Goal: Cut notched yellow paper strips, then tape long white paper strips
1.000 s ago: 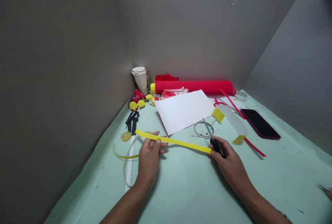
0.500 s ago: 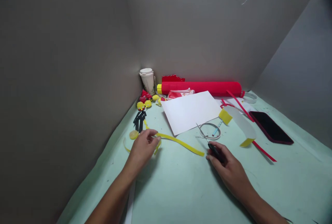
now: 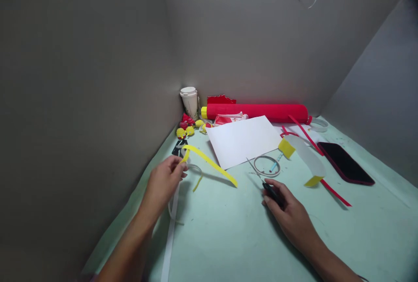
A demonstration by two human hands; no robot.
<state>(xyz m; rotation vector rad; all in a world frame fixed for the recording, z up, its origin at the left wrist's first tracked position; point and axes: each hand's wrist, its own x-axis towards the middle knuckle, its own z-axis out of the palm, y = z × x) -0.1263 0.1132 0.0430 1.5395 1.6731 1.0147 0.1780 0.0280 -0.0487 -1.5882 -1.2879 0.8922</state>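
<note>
Pinched between the thumb and fingers of my left hand [image 3: 166,177] are yellow paper strips. One long yellow strip [image 3: 214,166] bows up and slants down to the right, its end near the table. A thinner, curled strip [image 3: 198,181] hangs beside the fingertips. My right hand [image 3: 287,208] is closed round the black handles of a pair of scissors [image 3: 269,189], whose slim blades point up and left, slightly apart. Just beyond the blades lies a ring-shaped roll of tape [image 3: 267,165]. Black paper pieces [image 3: 179,146] lie behind my left hand, partly covered by the strip.
A white sheet [image 3: 243,140] lies ahead, before a red paper roll [image 3: 261,111]. Red and yellow coiled pieces [image 3: 185,127] sit by a white cup [image 3: 189,101] in the left corner. A phone [image 3: 344,163] and red strips [image 3: 335,192] lie right. Walls enclose the table's back and left.
My left hand has drawn back to the left and lifted the yellow strips, so the long one now arches higher and its end has moved left. My right hand stays nearly still with the scissors.
</note>
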